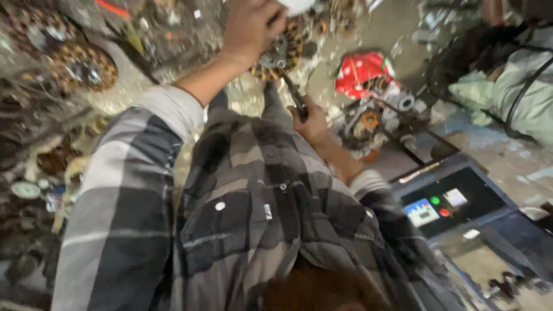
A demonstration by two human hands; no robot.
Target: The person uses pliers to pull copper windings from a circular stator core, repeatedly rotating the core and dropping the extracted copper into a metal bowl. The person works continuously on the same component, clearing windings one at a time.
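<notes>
Two bare hands work at one round motor stator, a disc of copper-coloured windings with a metal hub, which lies at the top centre of the view on a littered, dusty work surface. Left hand: laid over the stator's upper left side, fingers curled down on its rim, grasping it; forearm bare, grey sleeve pushed up. Right hand: just below the stator, clenched around the dark handle of a screwdriver-like tool, whose shaft runs up and left to meet the stator's lower edge. Checked grey and black shirt: fills the lower middle of the view, below the stator. Further wound stators: well to the left of the held one, resting among scrap parts. Red cloth or wrapping: to the right of the stator, near it, beside a cluster of small motor parts with an orange piece. Dark control box: well below and right of the stator, bearing a small screen, one green button and one red button. Picture is motion-blurred; finer detail cannot be told.
</notes>
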